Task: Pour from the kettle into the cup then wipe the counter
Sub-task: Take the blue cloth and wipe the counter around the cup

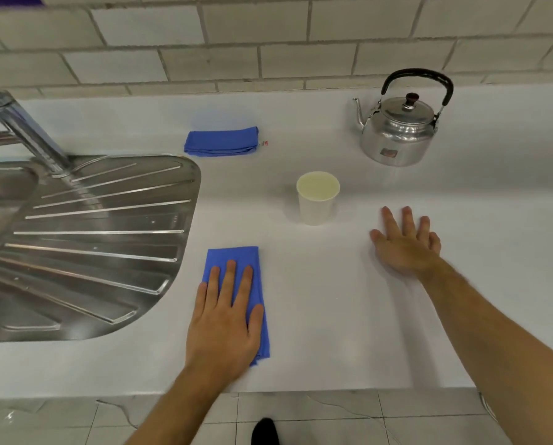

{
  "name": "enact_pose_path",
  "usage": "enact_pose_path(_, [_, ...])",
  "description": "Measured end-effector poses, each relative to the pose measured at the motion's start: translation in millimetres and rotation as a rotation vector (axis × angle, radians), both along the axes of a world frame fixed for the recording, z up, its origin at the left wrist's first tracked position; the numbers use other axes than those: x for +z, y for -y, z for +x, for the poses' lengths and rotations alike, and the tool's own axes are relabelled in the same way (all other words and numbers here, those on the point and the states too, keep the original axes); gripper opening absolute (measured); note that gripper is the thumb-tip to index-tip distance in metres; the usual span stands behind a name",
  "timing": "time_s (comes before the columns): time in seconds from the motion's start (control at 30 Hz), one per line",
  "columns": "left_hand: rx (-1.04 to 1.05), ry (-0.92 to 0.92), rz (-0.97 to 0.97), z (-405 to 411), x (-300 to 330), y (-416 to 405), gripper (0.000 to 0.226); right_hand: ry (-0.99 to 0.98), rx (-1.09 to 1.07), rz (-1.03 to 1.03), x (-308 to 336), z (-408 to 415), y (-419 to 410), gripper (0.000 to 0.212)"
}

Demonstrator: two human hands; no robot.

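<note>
Left hand (225, 316): lower centre of the frame, laid flat with fingers spread on a folded blue cloth (236, 261); the palm presses the cloth to the white counter (333, 316) and pinches nothing.

Right hand (405, 242): right of centre, open and empty, fingers fanned, blurred; we cannot tell whether it touches the counter or hovers just above it.

Paper cup (317, 200): centre of the frame, upright, with the cloth below and to its left and the right hand below and to its right, apart from both. Its inside shows pale; we cannot tell how full it is.

Steel kettle (398, 133): upper right, upright, lid on, black handle raised, spout toward the left, well apart from both hands.

Second folded blue cloth (222, 141): upper centre, near the tiled wall, untouched.

Sink drainboard (92, 236): left side, its edge near the working cloth.

Step in hand, as we judge it: wiping the counter, the kettle being set down and upright.

Method we recommend: keep the palm flat so the whole fold bears on the surface; stroke in overlapping passes across the open counter toward the drainboard; swing wide of the cup, since a light paper cup tips at a nudge; steady the cup with the free right hand when we pass close; lift the fold where it bunches at the front edge.
</note>
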State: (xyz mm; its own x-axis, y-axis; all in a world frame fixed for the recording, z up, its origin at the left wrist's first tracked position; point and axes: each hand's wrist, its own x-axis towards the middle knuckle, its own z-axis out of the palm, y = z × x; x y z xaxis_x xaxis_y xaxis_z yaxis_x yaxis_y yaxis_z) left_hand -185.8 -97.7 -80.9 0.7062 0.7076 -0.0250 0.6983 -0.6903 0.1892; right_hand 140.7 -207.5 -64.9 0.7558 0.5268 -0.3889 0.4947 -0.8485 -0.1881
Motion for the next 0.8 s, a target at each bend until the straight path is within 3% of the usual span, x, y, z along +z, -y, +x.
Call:
enact_pose_path(0.27, [-0.045,0.015,-0.003,75.8,0.5,48.5,0.067,-0.027,0.020,0.002,-0.9,2.5,-0.7,0.066])
enact_pose_path(0.37, [-0.107,0.035,-0.024,118.8,0.1,68.1,0.067,-0.122,0.011,0.065,3.0,8.5,2.0,0.064])
enact_pose_path(0.5, [-0.211,0.053,-0.037,176.0,-0.3,93.6,0.067,-0.304,-0.049,0.302,12.6,14.9,8.9,0.059])
enact_pose_path(0.63, [-0.298,0.024,-0.097,219.3,0.7,112.0,0.065,-0.537,-0.237,0.695,31.6,24.0,23.6,0.049])
enact_pose_path(0.73, [-0.362,-0.047,-0.225,236.4,8.7,106.4,0.064,-0.381,-0.330,0.881,46.8,23.0,36.9,0.034])
enact_pose_path(0.8, [-0.390,-0.004,-0.446,236.8,25.3,93.5,0.061,-0.212,-0.322,0.922,51.5,11.8,45.5,0.028])
